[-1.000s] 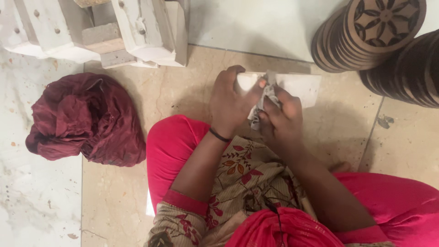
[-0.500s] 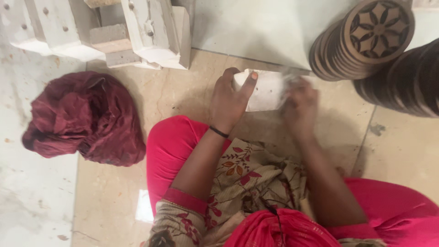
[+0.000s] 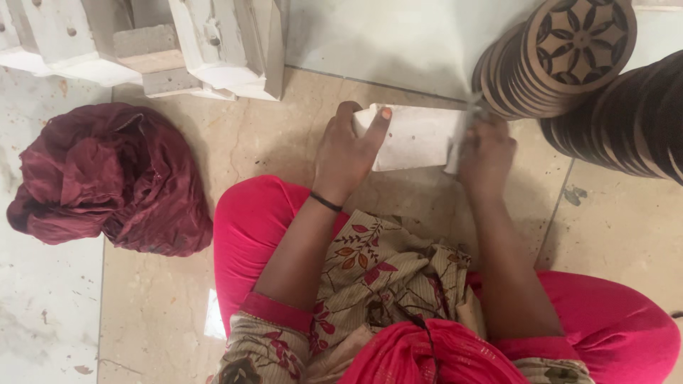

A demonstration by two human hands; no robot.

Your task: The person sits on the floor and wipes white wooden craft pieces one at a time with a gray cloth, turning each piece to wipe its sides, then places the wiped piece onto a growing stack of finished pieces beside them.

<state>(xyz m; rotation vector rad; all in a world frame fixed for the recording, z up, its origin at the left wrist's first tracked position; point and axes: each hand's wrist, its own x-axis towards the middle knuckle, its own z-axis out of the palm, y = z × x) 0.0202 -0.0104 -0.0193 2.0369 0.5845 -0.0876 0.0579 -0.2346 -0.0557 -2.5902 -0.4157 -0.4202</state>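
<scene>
Head view, looking down on a seated person.

- White flat block [image 3: 416,137]: rectangular, pale, lying on the beige floor tile [image 3: 284,142] in front of the knees, between both hands.
- Left hand [image 3: 346,151]: on the block's left end, fingers curled over the far edge, thumb stretched along the top face; a thin black band sits on the wrist.
- Right hand [image 3: 486,149]: closed in a loose fist at the block's right end, pinching a small grey scrap [image 3: 471,112] against it; what the scrap is cannot be told.
- Carved round wooden discs [image 3: 562,53]: brown, with a cut-out flower pattern, stacked on edge just beyond the right hand; a second dark row [image 3: 629,117] lies to the right.
- Maroon cloth bundle [image 3: 107,178]: crumpled on the floor, well apart to the left.
- White-painted carved wooden pieces [image 3: 213,43]: top left, by the wall.
</scene>
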